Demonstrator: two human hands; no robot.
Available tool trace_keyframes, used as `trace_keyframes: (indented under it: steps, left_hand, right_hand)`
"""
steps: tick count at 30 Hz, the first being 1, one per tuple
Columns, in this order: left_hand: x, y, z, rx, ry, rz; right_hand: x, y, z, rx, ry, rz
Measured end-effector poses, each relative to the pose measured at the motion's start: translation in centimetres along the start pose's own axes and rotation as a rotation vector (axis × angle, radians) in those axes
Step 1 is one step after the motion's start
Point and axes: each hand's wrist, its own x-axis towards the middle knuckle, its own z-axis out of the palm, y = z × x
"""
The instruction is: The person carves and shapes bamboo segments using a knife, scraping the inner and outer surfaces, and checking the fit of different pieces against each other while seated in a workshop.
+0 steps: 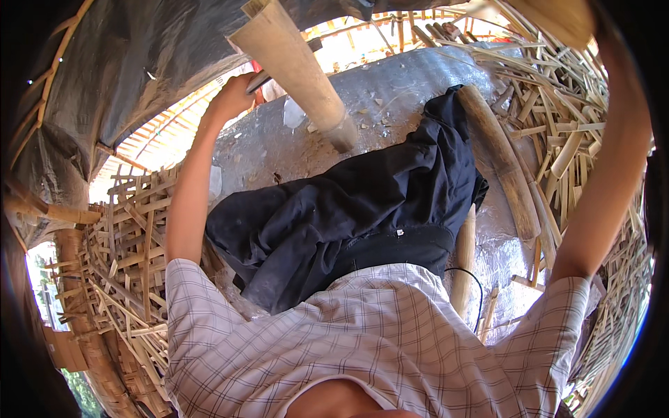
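A thick bamboo section [293, 70] stands tilted in front of me, its lower end on the silvery sheet [411, 73]. My left hand [235, 97] is closed around the handle of a knife [259, 81]. The knife crosses at the bamboo's upper part, and a dark end shows past its right side; whether the blade is sunk into it I cannot tell. My right arm [617, 139] is raised to the upper right, where the hand is mostly cut off and its fingers are hidden. Beside it is a blurred, tan, wooden-looking piece [561, 17].
My legs in dark trousers [348, 202] are folded on the sheet. A long bamboo piece [498, 160] lies right of them. Split bamboo strips [557, 132] are heaped at the right. Woven bamboo [139, 237] is at the left, below a dark tarp [153, 63].
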Motion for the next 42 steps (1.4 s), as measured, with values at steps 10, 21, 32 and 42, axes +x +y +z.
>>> trace_keyframes:
  steps: [10, 21, 32, 42]
  left_hand:
    - [2.4, -0.3, 2.0, 0.240, -0.029, 0.143]
    - [2.5, -2.2, 1.1, 0.321, -0.084, 0.053]
    - [0.1, -2.9, 4.8, 0.075, 0.011, -0.008]
    - [1.2, -0.7, 2.2, 0.424, -0.164, 0.042]
  right_hand:
    - [-11.8, 11.3, 12.7, -0.400, -0.867, 0.369]
    - [-3.0, 1.8, 6.3, 0.367, -0.818, 1.039]
    - [0.1, -1.1, 5.8, 0.254, 0.227, -0.276]
    - [-14.8, 15.8, 15.5, -0.334, -0.938, 0.427]
